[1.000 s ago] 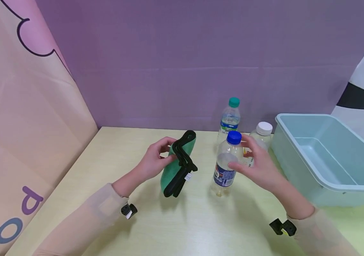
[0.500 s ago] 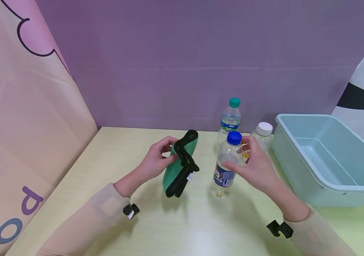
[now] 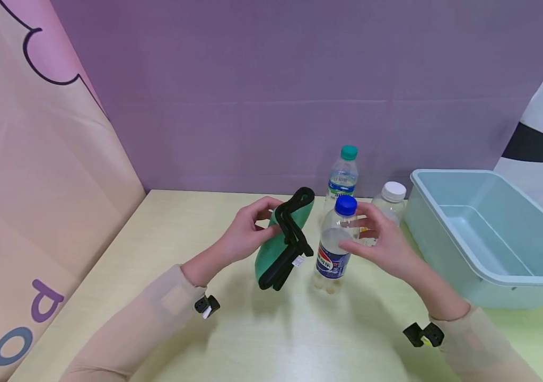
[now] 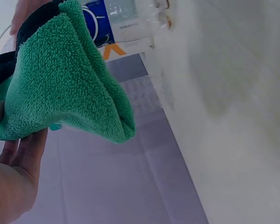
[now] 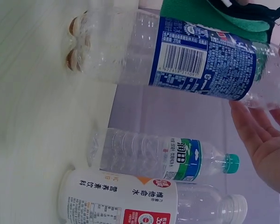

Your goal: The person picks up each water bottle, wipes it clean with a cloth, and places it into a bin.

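Sleeves (image 3: 142, 323) reach over the pale table (image 3: 262, 339), where the left hand (image 3: 245, 231), slightly nearer than the back row, pinches a folded green cloth (image 3: 271, 252) with black edging above the tabletop. Just right of the cloth, the right hand (image 3: 388, 246) curves thumb and fingers round the upper part of an upright blue-capped bottle (image 3: 332, 260), though how firmly they press is hard to tell. Beside that arm sits a pale blue tub (image 3: 436, 249), with a partly hidden white-capped bottle (image 3: 392, 199) next to it, a green-capped bottle (image 3: 343, 178) farther back, and a purple backdrop (image 3: 271, 95) behind everything.
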A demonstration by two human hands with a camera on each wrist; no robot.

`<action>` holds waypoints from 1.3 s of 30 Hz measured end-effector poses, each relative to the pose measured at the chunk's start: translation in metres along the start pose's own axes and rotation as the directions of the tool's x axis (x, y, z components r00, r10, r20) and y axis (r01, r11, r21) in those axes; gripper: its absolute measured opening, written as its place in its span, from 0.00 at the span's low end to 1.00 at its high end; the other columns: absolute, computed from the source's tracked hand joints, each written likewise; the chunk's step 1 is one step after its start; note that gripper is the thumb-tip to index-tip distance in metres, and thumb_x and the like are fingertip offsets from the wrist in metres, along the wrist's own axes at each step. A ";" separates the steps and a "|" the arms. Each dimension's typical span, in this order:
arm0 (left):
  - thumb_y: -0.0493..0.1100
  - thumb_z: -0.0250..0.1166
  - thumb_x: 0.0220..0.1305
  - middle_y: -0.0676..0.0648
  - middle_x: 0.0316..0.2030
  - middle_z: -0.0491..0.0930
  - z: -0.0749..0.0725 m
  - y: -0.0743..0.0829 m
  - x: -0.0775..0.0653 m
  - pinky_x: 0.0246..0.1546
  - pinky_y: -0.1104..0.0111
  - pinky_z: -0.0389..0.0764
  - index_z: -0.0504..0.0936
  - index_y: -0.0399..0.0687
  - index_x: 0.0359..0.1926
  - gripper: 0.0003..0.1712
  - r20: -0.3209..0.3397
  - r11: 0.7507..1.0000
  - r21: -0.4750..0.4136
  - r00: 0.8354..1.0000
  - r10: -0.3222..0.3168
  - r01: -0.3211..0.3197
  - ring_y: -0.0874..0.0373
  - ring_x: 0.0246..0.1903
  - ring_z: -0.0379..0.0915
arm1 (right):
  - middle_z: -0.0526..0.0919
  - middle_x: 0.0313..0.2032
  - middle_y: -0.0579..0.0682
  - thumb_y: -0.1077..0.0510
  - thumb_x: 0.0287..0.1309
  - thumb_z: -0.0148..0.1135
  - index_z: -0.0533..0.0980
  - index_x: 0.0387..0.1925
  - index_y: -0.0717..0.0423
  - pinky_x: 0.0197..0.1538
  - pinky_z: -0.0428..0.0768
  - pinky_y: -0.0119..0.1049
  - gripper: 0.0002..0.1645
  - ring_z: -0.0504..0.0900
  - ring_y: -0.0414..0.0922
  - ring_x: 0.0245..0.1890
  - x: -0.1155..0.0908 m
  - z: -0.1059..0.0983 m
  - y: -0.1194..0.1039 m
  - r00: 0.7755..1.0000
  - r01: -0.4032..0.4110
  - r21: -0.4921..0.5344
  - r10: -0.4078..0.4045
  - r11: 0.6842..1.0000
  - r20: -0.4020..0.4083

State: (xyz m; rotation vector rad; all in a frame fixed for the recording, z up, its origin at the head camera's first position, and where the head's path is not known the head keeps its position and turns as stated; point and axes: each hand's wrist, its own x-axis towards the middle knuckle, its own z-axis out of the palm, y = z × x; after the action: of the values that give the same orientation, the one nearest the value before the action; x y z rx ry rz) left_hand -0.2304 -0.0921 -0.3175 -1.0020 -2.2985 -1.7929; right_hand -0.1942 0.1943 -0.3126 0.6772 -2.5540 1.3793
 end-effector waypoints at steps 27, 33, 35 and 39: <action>0.30 0.63 0.63 0.46 0.45 0.81 0.029 -0.006 0.022 0.31 0.69 0.80 0.79 0.41 0.51 0.16 0.145 0.980 0.194 0.989 0.025 -0.053 0.56 0.40 0.78 | 0.75 0.53 0.64 0.69 0.51 0.70 0.67 0.57 0.67 0.45 0.81 0.38 0.32 0.81 0.61 0.49 0.009 -0.004 0.002 0.996 0.053 0.092 -0.059 0.994 0.066; 0.30 0.65 0.60 0.47 0.45 0.82 0.038 -0.036 0.008 0.41 0.71 0.76 0.79 0.41 0.49 0.16 0.288 0.934 0.354 0.956 -0.059 -0.049 0.57 0.39 0.78 | 0.75 0.54 0.64 0.69 0.52 0.70 0.67 0.57 0.67 0.47 0.81 0.45 0.32 0.81 0.61 0.50 0.008 -0.003 0.001 0.996 0.040 0.089 -0.047 0.995 0.077; 0.31 0.65 0.60 0.49 0.43 0.82 0.041 -0.044 0.004 0.41 0.71 0.75 0.79 0.42 0.49 0.15 0.328 0.915 0.401 0.939 -0.104 -0.038 0.58 0.36 0.76 | 0.75 0.54 0.64 0.68 0.52 0.70 0.67 0.57 0.67 0.48 0.81 0.44 0.32 0.80 0.60 0.50 0.008 -0.003 0.000 0.996 0.038 0.086 -0.045 0.996 0.083; 0.32 0.65 0.61 0.51 0.40 0.81 0.043 -0.051 0.001 0.37 0.70 0.74 0.79 0.44 0.48 0.13 0.365 0.901 0.433 0.920 -0.143 -0.032 0.59 0.32 0.73 | 0.75 0.54 0.63 0.67 0.53 0.70 0.67 0.57 0.67 0.48 0.80 0.45 0.31 0.80 0.60 0.50 0.007 -0.003 -0.001 0.995 0.041 0.096 -0.049 0.995 0.091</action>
State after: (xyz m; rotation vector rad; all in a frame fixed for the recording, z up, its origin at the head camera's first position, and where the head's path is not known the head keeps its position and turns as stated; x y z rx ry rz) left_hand -0.2431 -0.0590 -0.3741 -1.3015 -2.8031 -1.0720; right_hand -0.2004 0.1942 -0.3073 0.8283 -2.5398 1.4944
